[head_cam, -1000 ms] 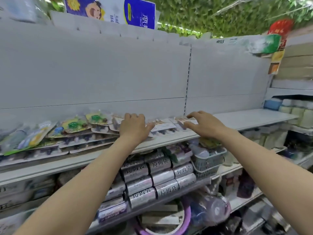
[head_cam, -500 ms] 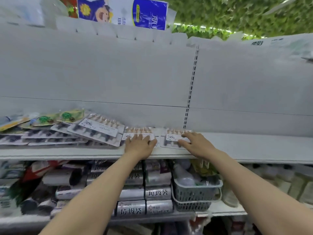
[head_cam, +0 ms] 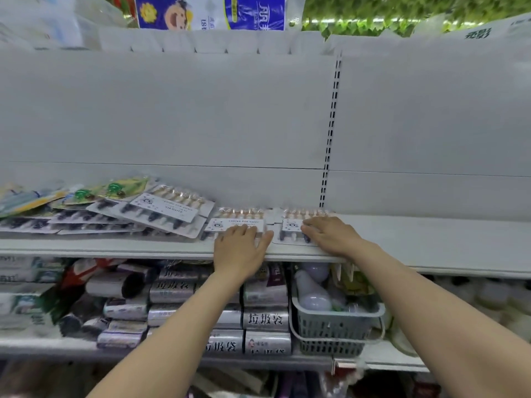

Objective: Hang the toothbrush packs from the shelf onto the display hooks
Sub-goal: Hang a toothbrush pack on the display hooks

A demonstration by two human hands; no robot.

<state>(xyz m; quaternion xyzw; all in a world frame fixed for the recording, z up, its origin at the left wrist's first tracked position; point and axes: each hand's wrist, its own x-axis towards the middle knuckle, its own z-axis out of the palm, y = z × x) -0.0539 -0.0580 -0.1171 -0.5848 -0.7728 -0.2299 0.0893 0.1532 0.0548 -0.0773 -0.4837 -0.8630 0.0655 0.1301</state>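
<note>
Left grip [head_cam: 241, 248] lies flat on one toothbrush pack [head_cam: 238, 220] at the front edge of the shelf [head_cam: 431, 242]; right grip [head_cam: 330, 235] rests on the neighbouring pack [head_cam: 290, 226]; further packs [head_cam: 161, 216] piled leftward.

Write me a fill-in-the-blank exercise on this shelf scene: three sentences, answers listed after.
1. The left hand rests on one toothbrush pack, the right hand on another pack; both packs lie ____ on the white shelf.
2. The grey basket under the shelf holds light ____.
3. The heap of other packs lies to the ____ of the left hand.

Missing words: flat; bulbs; left.
</note>
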